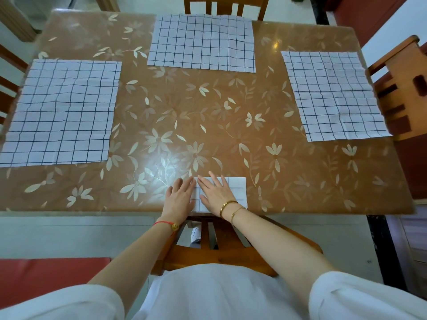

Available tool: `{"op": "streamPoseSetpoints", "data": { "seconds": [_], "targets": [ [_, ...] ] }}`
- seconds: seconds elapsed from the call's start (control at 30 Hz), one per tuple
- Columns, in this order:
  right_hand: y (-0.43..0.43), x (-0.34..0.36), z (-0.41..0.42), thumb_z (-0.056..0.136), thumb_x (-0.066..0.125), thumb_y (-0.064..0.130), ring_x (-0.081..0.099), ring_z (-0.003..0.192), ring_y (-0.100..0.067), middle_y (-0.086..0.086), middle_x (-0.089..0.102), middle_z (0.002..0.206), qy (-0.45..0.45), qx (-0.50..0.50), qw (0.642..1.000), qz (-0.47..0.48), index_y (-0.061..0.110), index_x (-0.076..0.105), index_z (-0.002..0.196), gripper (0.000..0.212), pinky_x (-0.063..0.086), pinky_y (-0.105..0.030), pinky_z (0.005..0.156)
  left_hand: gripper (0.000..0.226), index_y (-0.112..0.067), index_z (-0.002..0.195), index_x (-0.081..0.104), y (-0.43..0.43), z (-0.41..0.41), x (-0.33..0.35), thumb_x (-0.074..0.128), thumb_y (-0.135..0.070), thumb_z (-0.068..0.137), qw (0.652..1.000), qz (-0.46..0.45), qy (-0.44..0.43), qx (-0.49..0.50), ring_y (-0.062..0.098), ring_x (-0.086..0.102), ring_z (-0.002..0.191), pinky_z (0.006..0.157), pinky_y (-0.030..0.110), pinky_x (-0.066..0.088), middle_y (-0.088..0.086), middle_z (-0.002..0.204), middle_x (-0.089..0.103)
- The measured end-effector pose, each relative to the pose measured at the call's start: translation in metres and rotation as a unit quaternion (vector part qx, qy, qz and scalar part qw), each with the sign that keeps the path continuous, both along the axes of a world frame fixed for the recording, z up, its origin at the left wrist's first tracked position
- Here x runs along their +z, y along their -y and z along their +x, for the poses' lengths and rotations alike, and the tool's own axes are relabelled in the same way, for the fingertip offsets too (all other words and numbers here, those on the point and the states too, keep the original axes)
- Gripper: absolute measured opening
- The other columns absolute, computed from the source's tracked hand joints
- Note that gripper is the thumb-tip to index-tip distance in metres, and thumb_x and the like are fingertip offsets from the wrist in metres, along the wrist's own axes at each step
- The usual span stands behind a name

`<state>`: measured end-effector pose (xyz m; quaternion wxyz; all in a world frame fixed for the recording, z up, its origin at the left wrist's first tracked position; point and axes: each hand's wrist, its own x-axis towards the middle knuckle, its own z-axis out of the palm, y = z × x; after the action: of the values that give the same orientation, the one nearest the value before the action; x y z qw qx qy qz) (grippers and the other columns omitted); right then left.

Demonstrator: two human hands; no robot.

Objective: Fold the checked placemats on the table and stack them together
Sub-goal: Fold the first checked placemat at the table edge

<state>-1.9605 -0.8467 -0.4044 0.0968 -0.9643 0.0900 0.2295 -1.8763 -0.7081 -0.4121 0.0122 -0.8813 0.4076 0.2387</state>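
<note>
Right hand lies on the folded placemat, left hand at its edge, fingers straight and empty; the nearest unfolded placemat lies far-left across the desk.

The tabletop is brown with a cream flower-and-leaf pattern. The left placemat, far placemat, right placemat and folded placemat are white with a dark grid. The chair is orange-brown wood, the cushion red, the bangle gold, the cord red.

The far chair, right chair and near chair are wooden; a red cushion lies lower left.
</note>
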Motion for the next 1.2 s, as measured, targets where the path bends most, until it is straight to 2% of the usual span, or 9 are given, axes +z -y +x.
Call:
{"op": "streamPoseSetpoints", "data": {
  "seconds": [0.23,0.43,0.57,0.67,0.77,0.87,1.0,1.2],
  "targets": [
    [0.029,-0.002,-0.023,0.104,0.016,0.040,-0.004,0.150,-0.023,0.011,0.008,0.162,-0.007,-0.021,1.000,-0.010,0.022,0.012,0.155,0.055,0.005,-0.054,0.120,0.069,-0.021,0.157,0.017,0.000,-0.002,0.001,0.050,-0.024,0.096,1.000,0.012,-0.007,0.008,0.029,0.012,0.149,0.118,0.047,0.024,-0.005,0.163,0.012],
    [0.071,-0.003,-0.081,0.102,0.012,0.040,-0.003,0.150,-0.023,0.011,0.009,0.162,0.008,-0.116,0.992,-0.048,0.024,0.015,0.155,0.055,0.005,-0.051,0.120,0.069,-0.022,0.156,0.020,0.001,-0.002,0.002,0.051,-0.022,0.095,1.000,0.008,-0.010,0.016,0.028,0.011,0.148,0.118,0.049,0.023,-0.006,0.163,0.014],
    [0.082,-0.001,-0.096,0.092,-0.004,0.048,0.004,0.150,-0.024,0.008,0.017,0.161,0.021,-0.149,0.986,-0.069,0.022,0.024,0.153,0.072,0.005,-0.053,0.120,0.068,-0.021,0.157,0.016,0.003,-0.003,0.004,0.048,-0.022,0.097,1.000,0.013,-0.013,0.017,0.029,0.007,0.149,0.120,0.051,0.020,-0.005,0.163,0.011],
    [0.075,0.001,-0.085,0.095,0.007,0.044,0.009,0.149,-0.025,0.004,0.023,0.160,0.066,-0.159,0.983,-0.065,0.017,0.033,0.150,0.067,0.008,-0.052,0.120,0.067,-0.020,0.157,0.013,0.003,-0.005,0.007,0.044,-0.025,0.099,1.000,0.011,-0.018,0.018,0.029,0.001,0.150,0.121,0.053,0.016,-0.005,0.164,0.008],
    [0.057,0.007,-0.062,0.099,0.021,0.038,0.016,0.148,-0.025,0.001,0.029,0.157,0.103,-0.137,0.984,-0.052,0.018,0.032,0.150,0.056,0.013,-0.049,0.121,0.067,-0.018,0.158,0.008,-0.001,-0.007,0.009,0.041,-0.024,0.100,1.000,0.002,-0.017,0.004,0.030,-0.002,0.151,0.121,0.055,0.014,-0.003,0.165,0.003],
    [0.036,0.012,-0.035,0.100,0.025,0.037,0.017,0.148,-0.024,0.002,0.032,0.155,0.113,-0.096,0.989,-0.025,0.018,0.033,0.149,0.053,0.014,-0.048,0.120,0.066,-0.018,0.158,0.006,-0.007,-0.009,0.009,0.039,-0.021,0.102,1.000,-0.005,-0.007,-0.008,0.029,-0.005,0.152,0.121,0.055,0.012,-0.002,0.166,-0.001],
    [0.014,0.005,-0.008,0.103,0.021,0.037,0.002,0.150,-0.022,0.007,0.018,0.161,0.045,-0.004,0.999,0.004,0.020,0.018,0.154,0.054,0.008,-0.052,0.120,0.067,-0.017,0.158,0.004,-0.012,-0.005,0.013,0.039,-0.012,0.101,1.000,-0.003,-0.010,-0.021,0.028,-0.008,0.152,0.122,0.055,0.010,-0.004,0.166,-0.004],
    [0.007,0.002,-0.002,0.104,0.018,0.036,-0.006,0.150,-0.023,0.011,0.008,0.162,-0.025,-0.007,1.000,0.007,0.022,0.009,0.155,0.054,0.004,-0.056,0.119,0.076,-0.017,0.158,-0.005,-0.014,0.002,0.019,0.045,-0.009,0.100,0.996,0.047,0.000,-0.074,0.029,-0.012,0.152,0.121,0.056,0.007,-0.004,0.165,-0.010]
  ]
}}
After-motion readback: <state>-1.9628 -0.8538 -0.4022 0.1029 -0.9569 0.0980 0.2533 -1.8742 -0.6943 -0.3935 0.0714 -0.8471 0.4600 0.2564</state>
